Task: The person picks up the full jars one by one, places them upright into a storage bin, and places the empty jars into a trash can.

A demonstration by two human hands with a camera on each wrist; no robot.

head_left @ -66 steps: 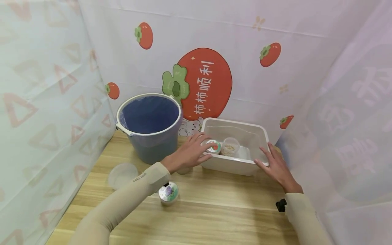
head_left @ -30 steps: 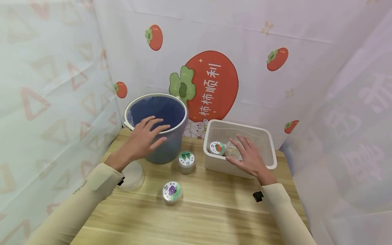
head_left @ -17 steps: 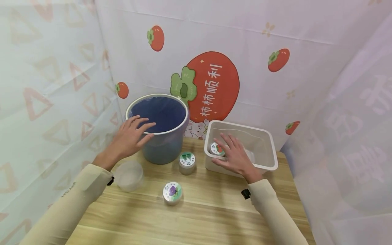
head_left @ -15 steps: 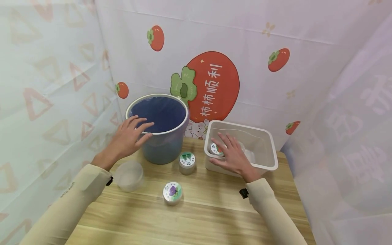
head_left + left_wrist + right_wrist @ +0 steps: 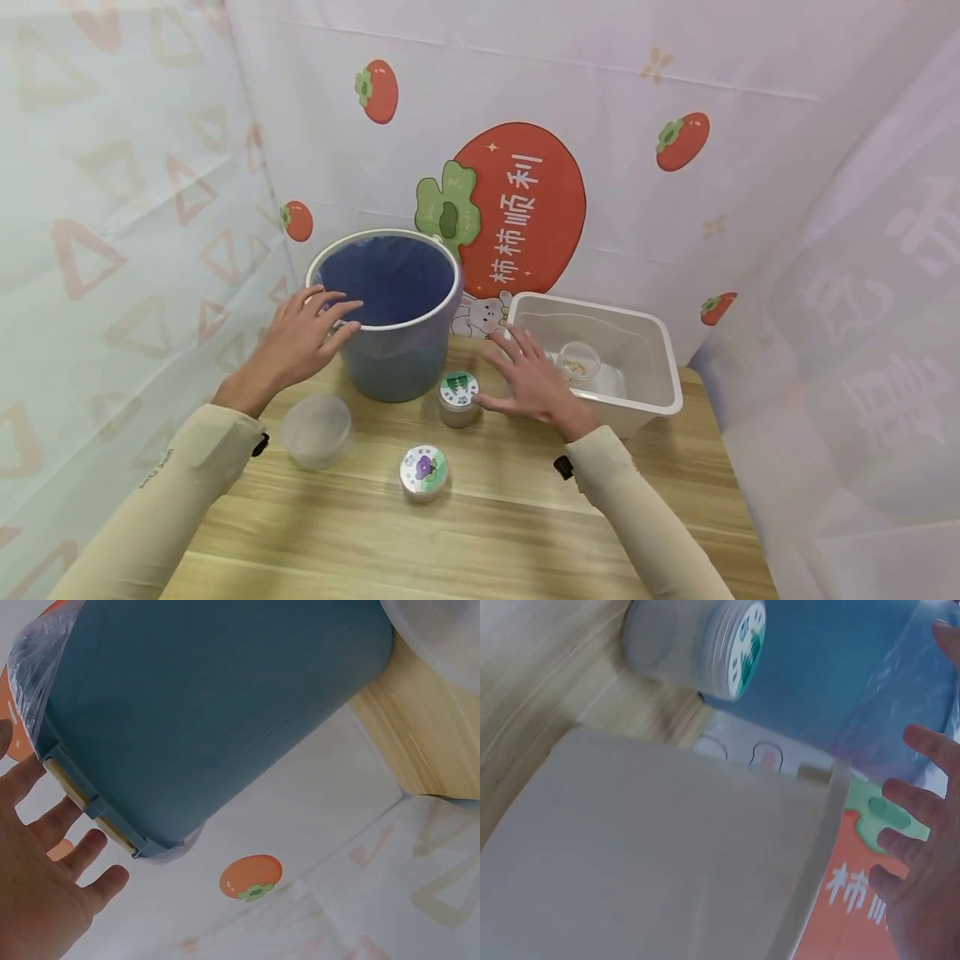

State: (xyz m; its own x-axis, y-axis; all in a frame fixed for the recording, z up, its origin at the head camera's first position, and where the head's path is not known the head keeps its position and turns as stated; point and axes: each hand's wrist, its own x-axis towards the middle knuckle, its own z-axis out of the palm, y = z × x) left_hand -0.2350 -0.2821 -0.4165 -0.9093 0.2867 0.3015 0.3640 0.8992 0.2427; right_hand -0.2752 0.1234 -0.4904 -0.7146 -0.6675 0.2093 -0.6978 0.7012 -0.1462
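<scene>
My left hand (image 5: pixel 288 346), fingers spread and holding nothing, hovers at the near-left rim of a blue bucket (image 5: pixel 397 362) with a clear plastic liner. In the left wrist view, its fingertips overlap the bucket's handle side. My right hand (image 5: pixel 534 385) hangs over the left end of a white plastic bin (image 5: pixel 663 375), fingers loosely bent around air. Its thumb is beside a small jar (image 5: pixel 459 398) whose lid bears a green leafy print. Inside the bin sits a clear round tub (image 5: pixel 580 363) with pale bits in it. The right hand hides the bin's left corner.
Nearer me stands another small jar (image 5: pixel 423 473) with a purple flower on its lid. A translucent round container (image 5: pixel 317 430) lies left of it, below my left forearm's reach. Printed cloth (image 5: pixel 630 208) walls the wooden table (image 5: pixel 495 533) at the back and both sides.
My left hand has gone from the bin's tomato-lidded jar to the bucket's left rim. My right hand has moved left across the bin and now covers that jar's spot.
</scene>
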